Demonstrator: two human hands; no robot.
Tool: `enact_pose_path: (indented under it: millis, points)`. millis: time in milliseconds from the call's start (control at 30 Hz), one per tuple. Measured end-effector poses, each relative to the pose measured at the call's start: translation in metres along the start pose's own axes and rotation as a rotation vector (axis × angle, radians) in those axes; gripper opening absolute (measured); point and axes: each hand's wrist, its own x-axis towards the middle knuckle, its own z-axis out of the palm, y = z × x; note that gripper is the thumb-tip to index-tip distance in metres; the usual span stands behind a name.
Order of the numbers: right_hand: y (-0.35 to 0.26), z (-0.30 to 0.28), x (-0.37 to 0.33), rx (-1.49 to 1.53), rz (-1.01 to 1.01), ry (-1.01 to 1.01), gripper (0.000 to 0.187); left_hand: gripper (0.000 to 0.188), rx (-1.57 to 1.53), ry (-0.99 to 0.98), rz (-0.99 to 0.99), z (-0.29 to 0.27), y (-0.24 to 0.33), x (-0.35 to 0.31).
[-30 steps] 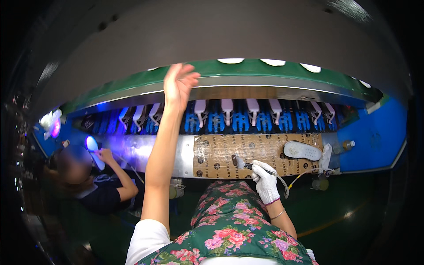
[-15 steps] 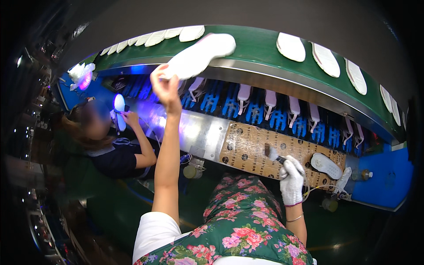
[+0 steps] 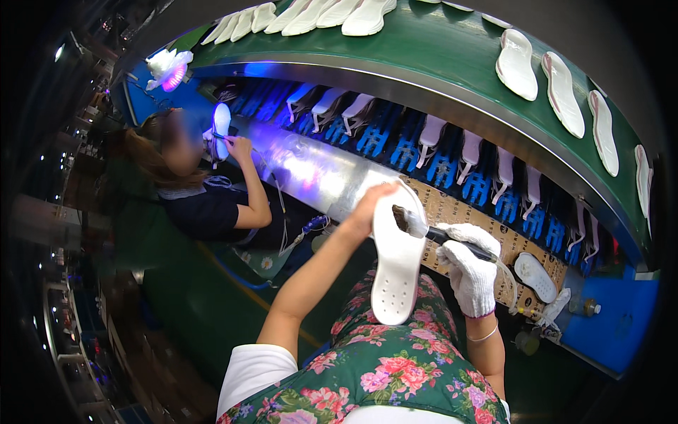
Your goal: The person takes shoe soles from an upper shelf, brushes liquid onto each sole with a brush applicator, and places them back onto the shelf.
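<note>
Brushing is the step in hand, by my judgement. My left hand (image 3: 369, 212), bare, grips a white shoe sole (image 3: 397, 265) by its far end, fingers wrapped over the edge; the sole hangs upright over my lap, its perforated face toward me. My right hand (image 3: 470, 272), in a white knit glove, is closed round the dark handle of a brush (image 3: 432, 230), whose head touches the sole's upper right part.

Beyond the sole lies a brown perforated work board (image 3: 487, 233), with another white sole (image 3: 534, 277) flat at its right end. Farther off, a row of blue holders (image 3: 452, 173) carries pale pieces, and a green conveyor belt (image 3: 438, 53) above them bears more white soles (image 3: 561, 92). At the left a seated co-worker holds a sole under violet light (image 3: 221, 131); those hands are not mine.

Next, I judge, the brush must travel down the sole's face in even strokes while my left hand keeps the piece steady and tilted toward me. Risk: uneven coverage near the edges.
</note>
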Motion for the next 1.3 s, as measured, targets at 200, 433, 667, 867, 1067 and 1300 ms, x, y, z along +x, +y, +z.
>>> enact_pose_path:
  millis: [200, 433, 667, 867, 1067, 1300]
  points:
    - [0.006, -0.013, 0.002, -0.022, -0.062, 0.07, 0.019, 0.089, -0.387, -0.176, -0.29, 0.021, -0.081, -0.041]
    - [0.0, -0.022, 0.005, -0.574, -0.416, 0.053, 0.016, 0.118, -0.607, -0.45, -0.36, 0.038, -0.087, -0.053]
    - [-0.013, -0.034, 0.029, -0.918, -0.815, -0.064, 0.029, 0.116, -0.495, -0.281, -0.171, 0.083, -0.075, -0.037]
    - [0.0, -0.045, 0.02, -1.21, -0.908, -0.056, 0.039, 0.101, -0.074, -0.189, -0.081, 0.088, -0.101, -0.041]
    - [-0.002, -0.032, 0.012, -0.821, -0.695, -0.097, 0.017, 0.099, -0.263, -0.231, 0.0, 0.077, -0.088, -0.031]
    - [0.011, -0.033, 0.016, -1.111, -0.875, -0.23, 0.032, 0.106, -0.115, -0.18, -0.039, 0.059, -0.077, -0.022]
